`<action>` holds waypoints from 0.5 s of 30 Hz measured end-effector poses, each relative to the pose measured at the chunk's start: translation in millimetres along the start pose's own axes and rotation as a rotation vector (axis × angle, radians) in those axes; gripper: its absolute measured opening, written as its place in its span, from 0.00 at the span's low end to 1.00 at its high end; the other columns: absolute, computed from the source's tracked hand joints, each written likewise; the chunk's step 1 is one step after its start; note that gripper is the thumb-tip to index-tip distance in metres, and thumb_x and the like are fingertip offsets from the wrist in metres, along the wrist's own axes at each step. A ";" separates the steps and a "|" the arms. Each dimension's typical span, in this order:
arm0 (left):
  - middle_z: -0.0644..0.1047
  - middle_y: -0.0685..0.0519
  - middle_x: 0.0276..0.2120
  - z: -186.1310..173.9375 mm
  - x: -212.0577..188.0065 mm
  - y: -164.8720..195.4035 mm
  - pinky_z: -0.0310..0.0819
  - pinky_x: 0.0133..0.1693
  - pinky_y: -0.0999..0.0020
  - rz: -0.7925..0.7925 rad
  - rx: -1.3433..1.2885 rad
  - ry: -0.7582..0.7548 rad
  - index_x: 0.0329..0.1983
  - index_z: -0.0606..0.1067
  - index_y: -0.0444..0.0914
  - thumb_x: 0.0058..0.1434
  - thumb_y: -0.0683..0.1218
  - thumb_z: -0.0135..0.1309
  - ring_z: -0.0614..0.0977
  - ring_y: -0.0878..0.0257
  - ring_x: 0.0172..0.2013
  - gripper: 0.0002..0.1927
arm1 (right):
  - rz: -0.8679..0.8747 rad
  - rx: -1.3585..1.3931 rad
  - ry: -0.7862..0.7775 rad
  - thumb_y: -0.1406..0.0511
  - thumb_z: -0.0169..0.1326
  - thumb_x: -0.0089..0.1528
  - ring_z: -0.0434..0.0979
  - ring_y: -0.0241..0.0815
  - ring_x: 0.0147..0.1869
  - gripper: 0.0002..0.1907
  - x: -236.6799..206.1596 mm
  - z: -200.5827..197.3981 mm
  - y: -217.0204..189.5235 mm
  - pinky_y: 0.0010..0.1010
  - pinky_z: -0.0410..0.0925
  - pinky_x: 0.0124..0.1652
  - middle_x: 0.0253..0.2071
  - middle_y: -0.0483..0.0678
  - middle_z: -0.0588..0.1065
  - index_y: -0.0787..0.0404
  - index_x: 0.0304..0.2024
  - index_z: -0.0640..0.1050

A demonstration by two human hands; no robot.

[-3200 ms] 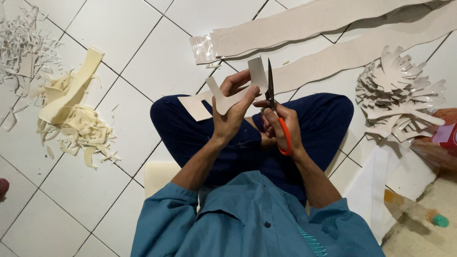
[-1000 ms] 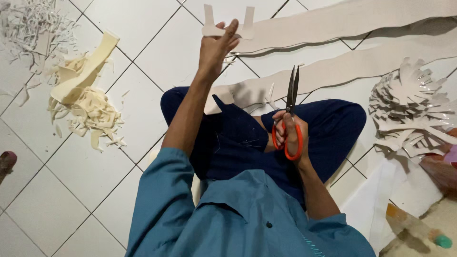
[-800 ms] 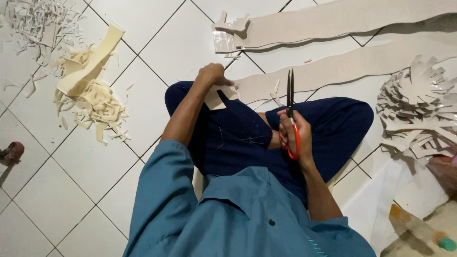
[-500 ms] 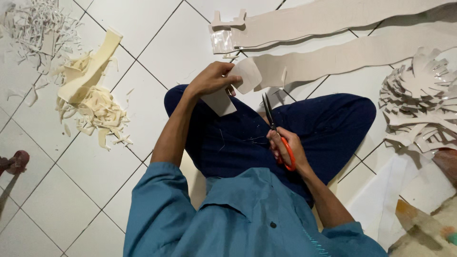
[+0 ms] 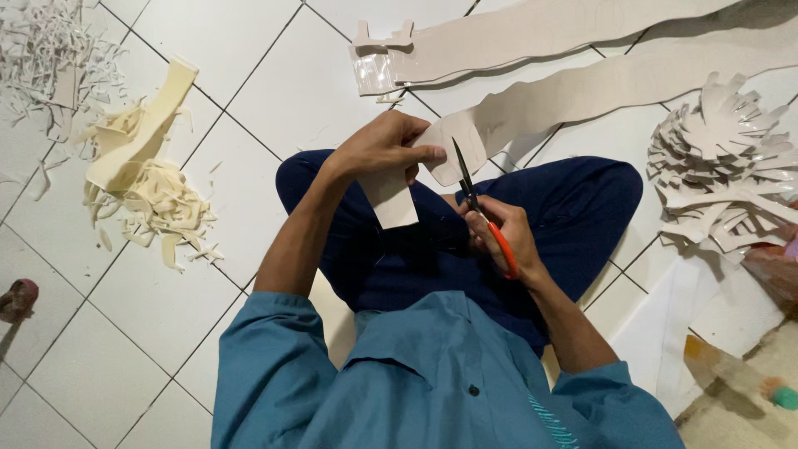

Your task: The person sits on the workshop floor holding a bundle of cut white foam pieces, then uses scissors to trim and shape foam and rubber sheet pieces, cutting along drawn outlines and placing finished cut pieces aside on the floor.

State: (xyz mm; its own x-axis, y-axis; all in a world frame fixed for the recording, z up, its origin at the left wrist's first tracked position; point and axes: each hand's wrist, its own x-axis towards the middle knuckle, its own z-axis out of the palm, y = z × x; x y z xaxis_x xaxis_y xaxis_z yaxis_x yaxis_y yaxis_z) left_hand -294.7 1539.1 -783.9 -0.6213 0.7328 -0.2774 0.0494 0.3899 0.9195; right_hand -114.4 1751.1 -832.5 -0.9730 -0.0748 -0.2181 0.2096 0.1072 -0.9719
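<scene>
We hold the end of a long pale strip (image 5: 453, 141) above our lap, where it rounds off just in front of our crossed legs in dark blue trousers (image 5: 573, 208). Our left hand (image 5: 378, 148) is closed on this strip, thumb laid flat on top and fingers curled beneath, and a squarish pale tab (image 5: 391, 199) hangs down from under the same hand. Our right hand (image 5: 499, 237) is wrapped through the orange handles of the scissors (image 5: 478, 204); the dark blades point up and touch the rounded end of the strip, and we cannot tell how far they are parted.

From our hands the strip runs away to the upper right across the white tiled floor (image 5: 266, 91). A 2nd strip (image 5: 549, 29) of the same colour lies beyond it, roughly parallel, ending at the top centre in a notched piece beside a small clear glossy wrapper (image 5: 374, 75), square in shape.

On the right lies a heap of pale cut-out shapes (image 5: 719, 175) with finger-like edges, stacked loosely. Below it sits a white sheet (image 5: 673, 333), and at the lower right corner a clear bottle with a green cap (image 5: 740, 378) lies on its side.

On the left are 2 piles of waste: cream-yellow offcuts (image 5: 150, 179) with a long cream band across them, and thin white slivers (image 5: 46, 58) in the top left corner.
</scene>
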 end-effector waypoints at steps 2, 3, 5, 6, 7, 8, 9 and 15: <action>0.80 0.54 0.20 -0.8 0.7 0.1 0.79 0.22 0.73 0.006 -0.016 -0.016 0.37 0.82 0.35 0.60 0.55 0.62 0.81 0.69 0.18 0.17 | 0.033 -0.012 0.025 0.52 0.54 0.66 0.67 0.28 0.18 0.20 -2.2 0.6 -0.4 0.21 0.60 0.20 0.17 0.42 0.71 0.63 0.36 0.80; 0.80 0.54 0.19 -1.1 1.0 0.3 0.79 0.22 0.74 0.008 -0.014 -0.024 0.36 0.82 0.35 0.60 0.55 0.63 0.81 0.69 0.18 0.17 | 0.028 -0.006 0.035 0.52 0.55 0.66 0.67 0.29 0.17 0.20 -3.6 1.2 0.0 0.21 0.59 0.19 0.16 0.42 0.71 0.63 0.35 0.80; 0.80 0.54 0.19 -0.9 1.5 0.8 0.78 0.22 0.74 0.003 0.001 -0.033 0.35 0.82 0.35 0.60 0.55 0.63 0.81 0.69 0.18 0.17 | 0.006 -0.012 0.045 0.53 0.55 0.67 0.66 0.29 0.16 0.20 -4.0 1.5 1.1 0.21 0.58 0.18 0.15 0.42 0.70 0.64 0.34 0.80; 0.79 0.54 0.18 -0.3 1.8 1.3 0.78 0.22 0.74 -0.002 0.015 -0.034 0.35 0.82 0.36 0.60 0.55 0.63 0.82 0.68 0.18 0.17 | -0.013 -0.025 0.047 0.53 0.55 0.66 0.66 0.28 0.16 0.19 -3.4 1.2 1.6 0.21 0.58 0.18 0.16 0.42 0.70 0.63 0.35 0.80; 0.79 0.54 0.18 0.5 2.0 2.0 0.77 0.22 0.74 -0.006 0.030 -0.036 0.35 0.82 0.36 0.60 0.55 0.63 0.82 0.68 0.17 0.17 | -0.032 -0.038 0.051 0.54 0.56 0.66 0.66 0.28 0.17 0.18 -2.6 0.6 2.2 0.21 0.58 0.18 0.16 0.42 0.70 0.63 0.35 0.80; 0.80 0.54 0.18 2.3 2.2 2.8 0.77 0.22 0.73 -0.021 0.048 -0.052 0.35 0.82 0.36 0.60 0.56 0.63 0.82 0.68 0.17 0.17 | -0.031 -0.022 0.040 0.54 0.55 0.67 0.66 0.27 0.17 0.18 -2.1 -0.3 2.6 0.20 0.59 0.19 0.17 0.42 0.71 0.63 0.36 0.80; 0.80 0.55 0.18 5.1 2.5 3.7 0.77 0.22 0.73 -0.037 0.064 -0.067 0.34 0.83 0.37 0.59 0.56 0.63 0.82 0.68 0.17 0.17 | -0.029 -0.006 0.029 0.53 0.54 0.67 0.67 0.27 0.17 0.19 -2.0 -1.7 3.1 0.19 0.60 0.19 0.18 0.41 0.71 0.62 0.36 0.79; 0.80 0.54 0.17 8.5 -0.3 9.9 0.77 0.22 0.74 -0.028 0.123 -0.106 0.32 0.82 0.36 0.60 0.57 0.63 0.83 0.67 0.18 0.19 | 0.056 0.188 -0.031 0.50 0.54 0.67 0.62 0.27 0.14 0.24 -4.0 -5.8 7.6 0.19 0.56 0.16 0.17 0.41 0.69 0.64 0.31 0.76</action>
State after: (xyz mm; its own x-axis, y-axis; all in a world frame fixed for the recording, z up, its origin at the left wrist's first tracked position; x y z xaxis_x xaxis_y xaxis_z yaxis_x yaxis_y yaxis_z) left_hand -287.3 1547.4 -777.1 -0.5382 0.7730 -0.3360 0.1331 0.4716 0.8717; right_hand -109.5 1758.0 -838.5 -0.9567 -0.1047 -0.2717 0.2800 -0.0746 -0.9571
